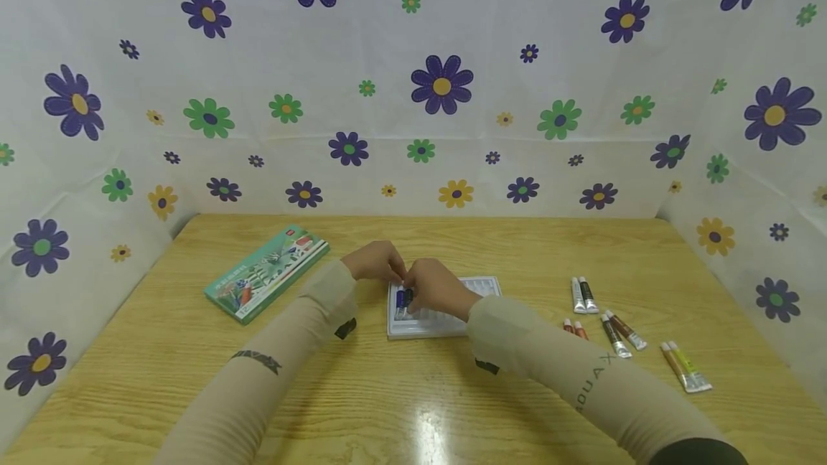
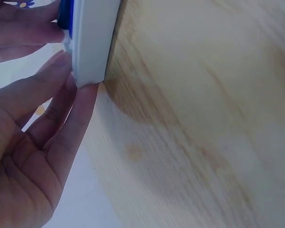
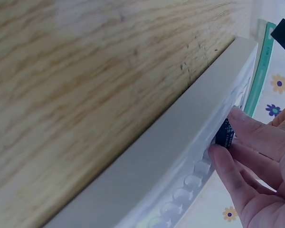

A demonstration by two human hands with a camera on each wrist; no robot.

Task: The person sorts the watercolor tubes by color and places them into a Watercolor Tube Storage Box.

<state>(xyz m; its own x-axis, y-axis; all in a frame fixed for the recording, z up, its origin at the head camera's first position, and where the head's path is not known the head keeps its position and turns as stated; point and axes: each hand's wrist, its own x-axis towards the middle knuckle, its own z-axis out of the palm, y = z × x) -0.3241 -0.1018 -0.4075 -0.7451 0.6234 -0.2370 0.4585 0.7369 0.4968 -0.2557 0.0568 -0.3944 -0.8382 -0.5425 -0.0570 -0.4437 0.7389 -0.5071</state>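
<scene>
A white plastic tray (image 1: pixel 426 331) with moulded slots lies on the table in front of me. Two dark blue paint tubes (image 1: pixel 400 303) are side by side at its left end. My right hand (image 1: pixel 441 288) reaches over the tray and pinches a dark paint tube (image 3: pixel 224 135) between thumb and fingers, low over the slots. At the far left corner, my left hand (image 1: pixel 376 261) has thumb and fingers at the tray's rim, one finger against its outer wall (image 2: pixel 92 57). The two hands nearly meet there.
A green paint box (image 1: pixel 268 275) lies flat at the left. Right of the tray are more tubes: a white and black pair (image 1: pixel 584 296), reddish tubes (image 1: pixel 575 329) partly behind my sleeve, brown tubes (image 1: pixel 622 334) and a yellow and ochre pair (image 1: pixel 686 367). Flowered cloth surrounds the table.
</scene>
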